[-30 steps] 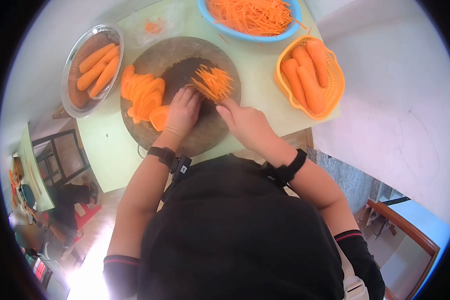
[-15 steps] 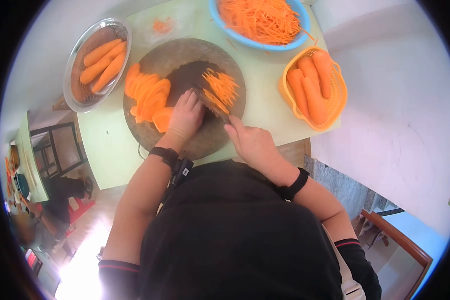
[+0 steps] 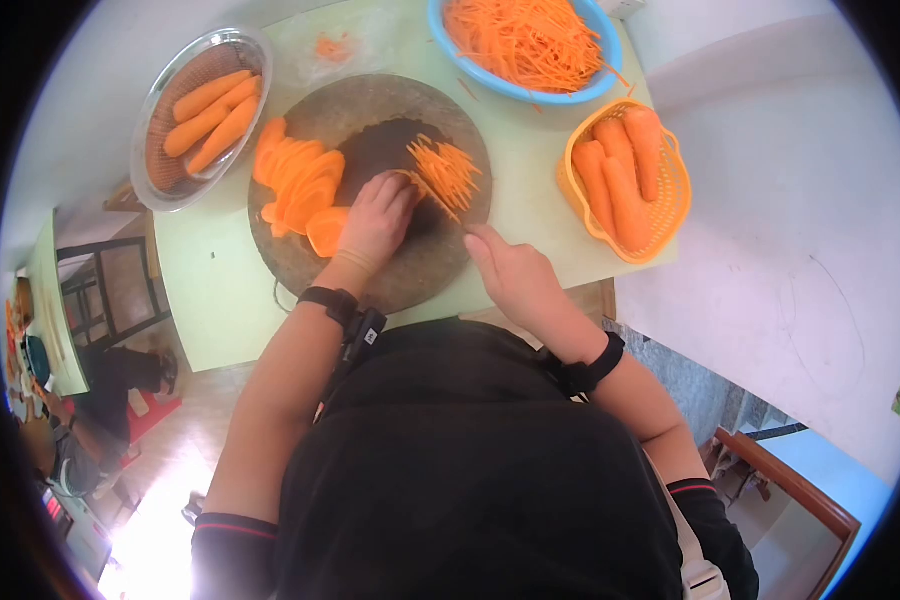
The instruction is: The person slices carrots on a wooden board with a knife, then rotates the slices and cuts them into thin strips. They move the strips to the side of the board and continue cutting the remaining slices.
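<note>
On the round, dark-stained chopping board (image 3: 370, 285), my left hand (image 3: 380, 215) has its fingers curled and pressed down on carrot slices (image 3: 415, 182), which are mostly hidden under the fingertips. My right hand (image 3: 518, 275) is closed around the handle of a knife (image 3: 460, 222). The blade appears nearly edge-on, close beside the left fingertips. Thin carrot strips (image 3: 448, 175) lie just right of the blade. Left of my left hand spreads an overlapping pile of carrot slices (image 3: 305, 185), with a cut carrot piece (image 3: 327, 232) near the wrist.
A blue basin (image 3: 510, 92) of carrot shreds stands at the back right. A yellow basket (image 3: 678, 195) holds whole carrots on the right; a metal colander (image 3: 155, 185) holds more on the left. Another person (image 3: 90, 420) sits far left. The pale green table (image 3: 205, 310) lies beneath.
The knife has turned from showing its blade face to nearly edge-on, and my right hand has shifted slightly right. My left hand stays on the carrot slices. The camera view has moved a little.
</note>
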Demonstrator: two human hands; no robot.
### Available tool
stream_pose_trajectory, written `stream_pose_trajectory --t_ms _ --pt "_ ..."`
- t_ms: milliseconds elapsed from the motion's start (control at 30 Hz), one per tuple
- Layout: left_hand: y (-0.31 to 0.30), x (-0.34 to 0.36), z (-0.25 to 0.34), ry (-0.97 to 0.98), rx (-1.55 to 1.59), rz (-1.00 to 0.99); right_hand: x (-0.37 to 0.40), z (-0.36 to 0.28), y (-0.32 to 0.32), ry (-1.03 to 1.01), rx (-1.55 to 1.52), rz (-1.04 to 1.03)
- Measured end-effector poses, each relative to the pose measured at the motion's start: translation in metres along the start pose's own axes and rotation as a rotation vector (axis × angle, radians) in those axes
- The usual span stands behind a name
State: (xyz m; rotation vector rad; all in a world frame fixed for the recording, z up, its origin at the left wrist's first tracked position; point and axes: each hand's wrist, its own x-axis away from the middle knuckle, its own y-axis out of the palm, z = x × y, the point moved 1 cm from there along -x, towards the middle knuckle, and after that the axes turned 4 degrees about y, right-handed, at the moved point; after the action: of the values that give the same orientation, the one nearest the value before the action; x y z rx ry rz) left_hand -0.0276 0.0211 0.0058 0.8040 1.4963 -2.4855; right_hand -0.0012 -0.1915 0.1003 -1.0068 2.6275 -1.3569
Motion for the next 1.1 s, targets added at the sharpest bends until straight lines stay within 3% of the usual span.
stream_pose_trajectory --t_ms 367,1100 --pt "0.003 0.007 -0.004 0.016 -0.023 -0.007 0.005 -0.014 0.002 -0.056 0.192 -0.001" --pt "-0.001 -0.001 0.001 0.025 -0.056 0.012 -0.036 -0.011 0.014 -0.084 0.07 0.104"
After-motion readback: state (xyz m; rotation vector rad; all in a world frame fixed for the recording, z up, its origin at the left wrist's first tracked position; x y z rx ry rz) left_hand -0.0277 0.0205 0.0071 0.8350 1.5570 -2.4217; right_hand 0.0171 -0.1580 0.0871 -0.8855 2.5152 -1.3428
